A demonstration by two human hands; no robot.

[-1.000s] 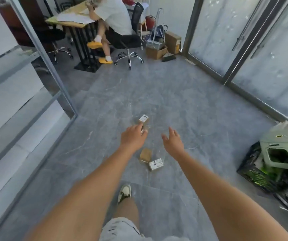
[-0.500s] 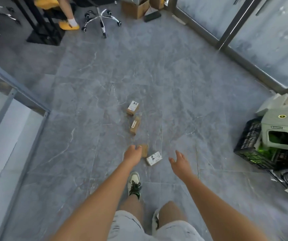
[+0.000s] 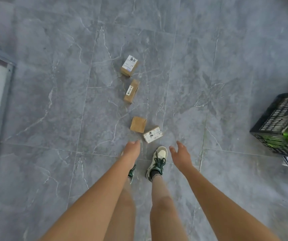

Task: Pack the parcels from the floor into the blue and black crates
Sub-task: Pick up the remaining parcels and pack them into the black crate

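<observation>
- Floor (image 3: pixel 52 101): grey marble-look tiles with pale veins; 4 small cardboard parcels lie on it in a rough line running away from the person.
- Farthest parcel (image 3: pixel 129 65): brown box, white printed label on its top face, set at a slant.
- Second parcel (image 3: pixel 131 91): narrow brown box just beyond the first gap, small white sticker with a round mark on its upper side; apart from the farthest parcel.
- Plain parcel (image 3: pixel 138 124): unlabelled brown face up, nearer the person.
- Labelled parcel (image 3: pixel 153 134): white label with dark handwriting on top, just beside the plain parcel at its lower right corner; whether they touch I cannot tell.
- Left hand (image 3: pixel 131 149): reaches down, fingers loosely curled, holding nothing; fingertips near the labelled parcel and plain parcel but clear of both.
- Right hand (image 3: pixel 178 154): spread open, fingers relaxed, empty, to the right of the labelled parcel and apart from it.
- Right shoe (image 3: pixel 157 161): white with dark green laces, planted between the 2 hands, toe near the labelled parcel. Left shoe mostly hidden under the left forearm.
- Black crate (image 3: pixel 277 122): lattice-walled, at the right edge, well apart from the parcels; something green shows inside, contents otherwise unclear.
- Grey metal frame (image 3: pixel 5 94) with a pale panel at the left edge.
</observation>
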